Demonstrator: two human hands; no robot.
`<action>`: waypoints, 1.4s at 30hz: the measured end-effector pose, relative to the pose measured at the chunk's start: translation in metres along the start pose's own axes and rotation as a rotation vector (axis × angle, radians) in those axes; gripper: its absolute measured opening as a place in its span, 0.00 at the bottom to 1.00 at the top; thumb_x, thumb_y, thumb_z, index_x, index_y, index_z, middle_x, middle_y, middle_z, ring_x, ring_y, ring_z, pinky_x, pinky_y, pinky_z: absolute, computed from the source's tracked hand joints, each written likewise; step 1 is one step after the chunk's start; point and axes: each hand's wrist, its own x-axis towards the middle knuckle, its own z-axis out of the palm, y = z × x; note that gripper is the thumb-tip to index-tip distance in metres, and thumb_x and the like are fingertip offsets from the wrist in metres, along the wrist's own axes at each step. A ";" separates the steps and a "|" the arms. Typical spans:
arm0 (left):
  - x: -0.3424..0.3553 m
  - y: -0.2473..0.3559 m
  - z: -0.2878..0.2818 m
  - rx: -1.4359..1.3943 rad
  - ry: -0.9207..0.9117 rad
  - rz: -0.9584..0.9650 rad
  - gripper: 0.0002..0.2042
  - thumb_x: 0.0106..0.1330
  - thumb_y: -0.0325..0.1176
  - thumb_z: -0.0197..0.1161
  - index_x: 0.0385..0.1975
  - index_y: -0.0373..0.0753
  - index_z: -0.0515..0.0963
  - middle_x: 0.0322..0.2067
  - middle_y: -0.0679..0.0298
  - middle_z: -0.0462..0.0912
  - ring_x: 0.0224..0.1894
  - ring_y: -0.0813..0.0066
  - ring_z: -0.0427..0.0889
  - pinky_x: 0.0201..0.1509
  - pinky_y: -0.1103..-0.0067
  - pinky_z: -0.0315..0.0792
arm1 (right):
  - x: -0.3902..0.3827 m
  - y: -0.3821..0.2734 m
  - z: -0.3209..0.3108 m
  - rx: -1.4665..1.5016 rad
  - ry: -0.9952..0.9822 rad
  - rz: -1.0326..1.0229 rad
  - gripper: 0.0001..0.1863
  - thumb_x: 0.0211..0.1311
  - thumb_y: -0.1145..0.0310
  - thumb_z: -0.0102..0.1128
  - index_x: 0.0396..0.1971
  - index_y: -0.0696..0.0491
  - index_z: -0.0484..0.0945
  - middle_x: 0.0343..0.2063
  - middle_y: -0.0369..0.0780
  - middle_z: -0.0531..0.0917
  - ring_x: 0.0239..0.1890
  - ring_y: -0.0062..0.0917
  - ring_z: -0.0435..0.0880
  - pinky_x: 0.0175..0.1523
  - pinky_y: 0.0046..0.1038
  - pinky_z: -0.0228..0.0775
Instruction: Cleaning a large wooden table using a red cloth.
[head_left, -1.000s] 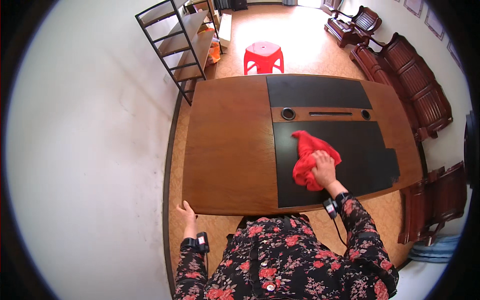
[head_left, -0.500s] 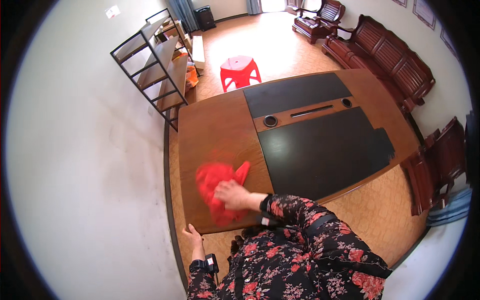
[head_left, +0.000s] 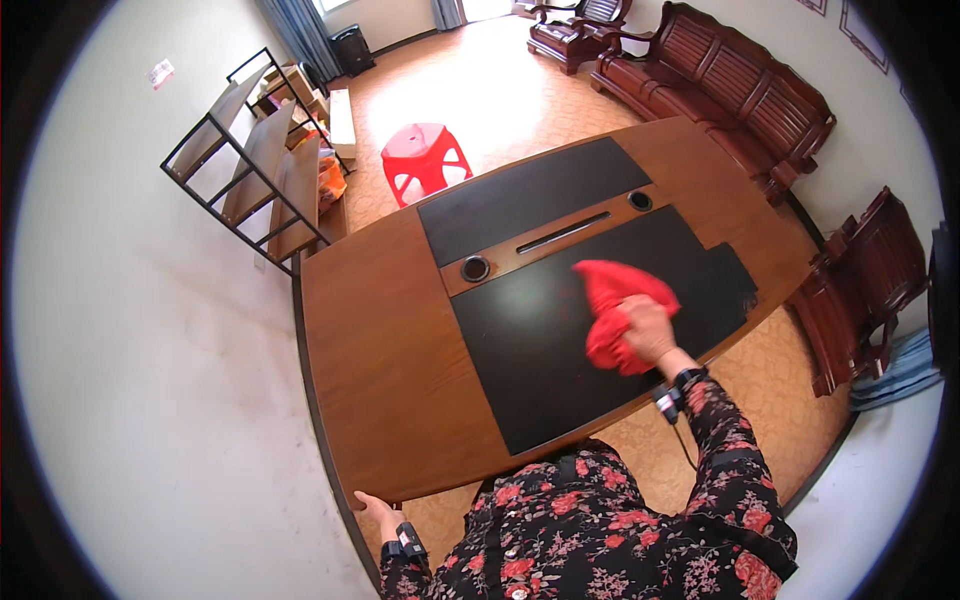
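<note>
A bunched red cloth [head_left: 606, 335] is gripped in my right hand [head_left: 648, 328], its loose end fanning out toward the far side. It lies against the large black panel [head_left: 530, 370] set into the top of a brown wooden table [head_left: 385, 380]. My left hand [head_left: 378, 512] rests at the table's near left corner, fingers stretched along the edge, with nothing seen in it. Both wrists carry small black devices, and a cable hangs from the right one. The cloth hides part of the panel.
A second black panel [head_left: 530, 185] and a wooden strip with two round holes [head_left: 475, 268] cross the tabletop. Beyond stands a red plastic stool [head_left: 425, 150]. A shelf rack [head_left: 250, 170] is against the left wall; a wooden sofa [head_left: 720, 95] and chair [head_left: 865, 290] are on the right.
My right hand has carried the cloth rightward from the brown left end of the table onto the black panel. My left hand stays at the corner. The view has shifted to the right.
</note>
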 end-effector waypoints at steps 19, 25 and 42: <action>-0.045 -0.003 0.034 0.520 0.322 0.113 0.46 0.64 0.69 0.42 0.51 0.18 0.71 0.53 0.42 0.76 0.54 0.45 0.75 0.58 0.65 0.69 | 0.092 -0.102 0.097 0.163 -0.308 -0.487 0.28 0.46 0.61 0.61 0.52 0.48 0.73 0.55 0.40 0.73 0.63 0.37 0.65 0.63 0.45 0.57; -0.007 -0.026 0.017 0.506 0.415 0.164 0.46 0.64 0.70 0.36 0.52 0.22 0.72 0.53 0.43 0.76 0.57 0.44 0.73 0.63 0.63 0.63 | 0.091 0.018 0.038 0.086 -0.288 -0.318 0.28 0.47 0.64 0.61 0.53 0.47 0.72 0.56 0.39 0.73 0.61 0.35 0.68 0.62 0.41 0.60; -0.012 -0.023 0.029 0.428 0.401 0.184 0.42 0.67 0.66 0.38 0.50 0.23 0.74 0.50 0.45 0.78 0.53 0.47 0.77 0.57 0.64 0.70 | 0.020 -0.039 0.006 0.188 -0.546 -0.573 0.31 0.44 0.64 0.64 0.55 0.41 0.72 0.59 0.37 0.70 0.63 0.36 0.65 0.62 0.44 0.60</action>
